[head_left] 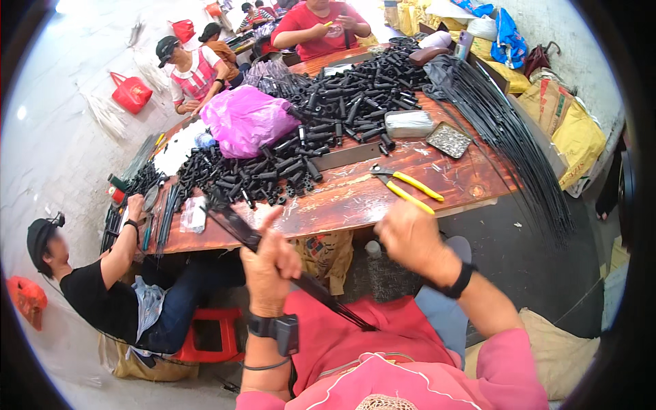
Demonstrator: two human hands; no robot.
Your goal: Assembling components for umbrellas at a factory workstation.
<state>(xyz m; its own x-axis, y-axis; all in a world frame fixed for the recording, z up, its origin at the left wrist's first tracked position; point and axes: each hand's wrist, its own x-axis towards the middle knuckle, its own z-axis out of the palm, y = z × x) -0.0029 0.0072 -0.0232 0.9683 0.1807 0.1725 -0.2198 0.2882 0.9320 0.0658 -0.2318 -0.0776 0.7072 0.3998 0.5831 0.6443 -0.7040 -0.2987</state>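
Observation:
My left hand [270, 266] is closed around a slim black umbrella frame [321, 292], its thin ribs folded together. The frame slants from the table edge down across my lap, its upper end blurred. To the right my right hand [418, 236] is raised in front of the table edge, fingers curled in; blur and the back of the hand hide whatever is in them. Just beyond it lie end cutters [408, 186] with yellow handles on the tabletop. A large heap of black tubular handles [342, 102] covers the table's middle.
The reddish wooden table [342, 205] also carries a pink plastic bag [247, 121], a tin of small metal parts [449, 139], a clear box [408, 124] and long black rods [506, 130] overhanging the right edge. A co-worker [102, 287] sits at left near a red stool [210, 335]; others work beyond.

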